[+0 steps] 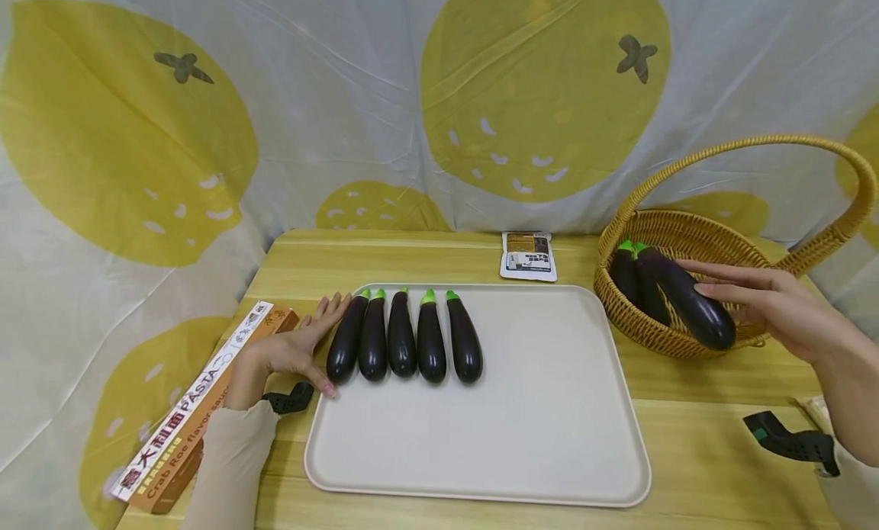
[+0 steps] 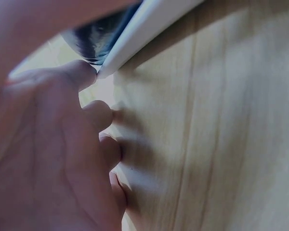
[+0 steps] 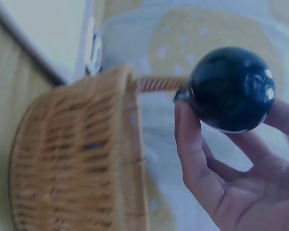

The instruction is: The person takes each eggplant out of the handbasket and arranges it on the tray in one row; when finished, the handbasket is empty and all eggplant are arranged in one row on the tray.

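My right hand (image 1: 783,305) grips an eggplant (image 1: 687,293) over the wicker basket (image 1: 639,328); the right wrist view shows the rounded end of this eggplant (image 3: 233,91) between thumb and fingers. Beneath it, inside the basket, lies at least one more dark eggplant (image 1: 623,278), partly covered. Several eggplants (image 1: 401,335) lie side by side on the white tray (image 1: 522,431), green stems pointing away. My left hand (image 1: 295,351) is spread at the tray's left edge, beside the leftmost eggplant (image 1: 348,339); its fingers are extended and grip nothing.
A pasta box (image 1: 192,415) lies slantwise left of the tray, under the left forearm. Behind the tray is a small white packet (image 1: 528,256). The basket's tall handle (image 1: 748,141) arches above it. A lemon-print cloth (image 1: 357,80) hangs behind the wooden table (image 1: 384,255).
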